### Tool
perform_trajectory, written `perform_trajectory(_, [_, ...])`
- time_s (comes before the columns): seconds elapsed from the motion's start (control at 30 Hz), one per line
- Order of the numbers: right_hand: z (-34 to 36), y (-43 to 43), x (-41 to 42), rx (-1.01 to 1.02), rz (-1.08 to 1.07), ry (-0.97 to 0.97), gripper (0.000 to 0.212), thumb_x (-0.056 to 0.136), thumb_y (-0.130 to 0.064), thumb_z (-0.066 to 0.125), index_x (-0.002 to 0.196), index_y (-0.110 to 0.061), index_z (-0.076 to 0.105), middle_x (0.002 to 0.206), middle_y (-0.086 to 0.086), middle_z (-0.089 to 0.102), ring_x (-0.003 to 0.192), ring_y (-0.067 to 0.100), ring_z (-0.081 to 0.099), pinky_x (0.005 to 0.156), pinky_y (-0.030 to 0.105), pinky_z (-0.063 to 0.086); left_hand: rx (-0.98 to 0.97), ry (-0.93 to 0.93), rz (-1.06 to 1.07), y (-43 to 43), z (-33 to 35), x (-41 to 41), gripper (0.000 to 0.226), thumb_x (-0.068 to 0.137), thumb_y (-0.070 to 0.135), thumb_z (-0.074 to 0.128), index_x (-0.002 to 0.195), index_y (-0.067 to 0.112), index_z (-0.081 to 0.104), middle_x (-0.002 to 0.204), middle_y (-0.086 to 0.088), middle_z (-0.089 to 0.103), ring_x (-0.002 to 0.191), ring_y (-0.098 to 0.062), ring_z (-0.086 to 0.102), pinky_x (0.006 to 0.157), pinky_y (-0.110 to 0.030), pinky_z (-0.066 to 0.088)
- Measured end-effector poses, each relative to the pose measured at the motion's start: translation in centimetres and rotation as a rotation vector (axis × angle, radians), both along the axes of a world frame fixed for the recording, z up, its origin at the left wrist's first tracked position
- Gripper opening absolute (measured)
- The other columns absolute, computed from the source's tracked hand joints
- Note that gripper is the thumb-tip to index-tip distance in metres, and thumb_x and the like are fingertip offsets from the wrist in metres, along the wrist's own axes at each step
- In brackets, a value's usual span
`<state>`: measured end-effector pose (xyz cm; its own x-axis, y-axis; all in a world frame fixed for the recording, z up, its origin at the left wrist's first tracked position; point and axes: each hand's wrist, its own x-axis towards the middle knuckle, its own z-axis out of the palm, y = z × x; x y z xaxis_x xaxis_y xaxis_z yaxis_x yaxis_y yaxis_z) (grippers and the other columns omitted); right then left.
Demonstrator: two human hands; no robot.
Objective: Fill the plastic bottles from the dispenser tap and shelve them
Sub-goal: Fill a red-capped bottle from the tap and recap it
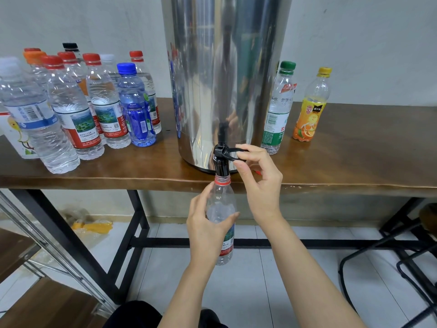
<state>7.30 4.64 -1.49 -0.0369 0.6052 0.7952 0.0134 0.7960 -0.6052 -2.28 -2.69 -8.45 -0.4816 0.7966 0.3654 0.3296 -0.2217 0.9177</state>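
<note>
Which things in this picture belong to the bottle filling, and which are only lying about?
In the job: open bottle in left hand; tap lever pinched by right hand; steel dispenser; capped bottles on the table.
Lying about: yellow bag on the floor; white printed cup.

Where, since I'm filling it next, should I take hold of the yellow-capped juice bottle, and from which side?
Probably take the grip round the labelled middle, coming from the front: the yellow-capped juice bottle stands upright on the table, nothing before it, with the green-capped bottle close on its left.
</note>
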Motion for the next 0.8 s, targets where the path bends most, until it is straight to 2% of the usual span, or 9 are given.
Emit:
perform_trajectory(0.1, [-0.04,0.06,-0.04,0.006,-0.003,-0.006,0.010,0.091,-0.013,0.064,0.101,-0.015,0.066,0.115,-0.007,0.064,0.096,0.000,0.062,0.083,0.017,0.047,0.012,-0.002,0.005,0.09,-0.24,-0.10,0.084,0.067,0.018,0.090,0.127,0.055,0.044,0.122,0.027,0.050,0.117,0.008,0.050,0.094,-0.014,0.045])
perform_trajectory(0.17, [-0.07,0.07,-0.05,0.007,-0.010,-0.010,0.010,0.091,-0.013,0.064,0.100,-0.015,0.066,0.115,-0.008,0.064,0.094,-0.001,0.062,0.082,0.016,0.046,0.010,-0.008,0.007,0.10,-0.29,-0.11,0.084,0.067,0.018,0.090,0.126,0.057,0.044,0.121,0.027,0.050,0.116,0.012,0.048,0.091,-0.012,0.043])
perform_trajectory(0.37, [-0.07,0.03,0.04,0.010,-0.011,-0.010,0.010,0.091,-0.012,0.063,0.101,-0.015,0.066,0.115,-0.010,0.063,0.097,-0.002,0.062,0.083,0.016,0.046,0.001,-0.005,-0.001,0.00,-0.28,-0.07,0.083,0.067,0.017,0.089,0.130,0.050,0.045,0.124,0.020,0.052,0.117,0.005,0.050,0.091,-0.009,0.042])
perform_trajectory(0.53, [-0.08,0.07,-0.06,0.010,-0.017,-0.012,0.010,0.091,-0.013,0.063,0.101,-0.014,0.066,0.115,-0.005,0.064,0.099,-0.003,0.061,0.083,0.015,0.046,0.002,-0.005,0.002,0.06,-0.39,-0.12,0.084,0.067,0.017,0.089,0.131,0.050,0.046,0.123,0.024,0.051,0.118,0.011,0.047,0.091,-0.011,0.042])
perform_trajectory(0.67, [-0.07,0.15,-0.05,0.012,-0.016,-0.011,0.010,0.091,-0.013,0.063,0.101,-0.015,0.066,0.115,-0.005,0.065,0.099,-0.002,0.061,0.083,0.016,0.046,-0.006,0.000,0.003,0.06,-0.35,-0.12,0.084,0.067,0.018,0.089,0.130,0.051,0.045,0.122,0.027,0.049,0.115,0.017,0.045,0.084,-0.003,0.040])
perform_trajectory(0.8, [-0.11,0.11,-0.03,0.012,-0.015,-0.007,0.009,0.091,-0.014,0.063,0.100,-0.015,0.065,0.115,-0.006,0.064,0.098,-0.003,0.061,0.083,0.016,0.046,-0.006,0.007,0.009,0.02,-0.45,-0.16,0.083,0.067,0.016,0.089,0.133,0.044,0.048,0.122,0.021,0.051,0.115,0.011,0.048,0.084,0.000,0.041])
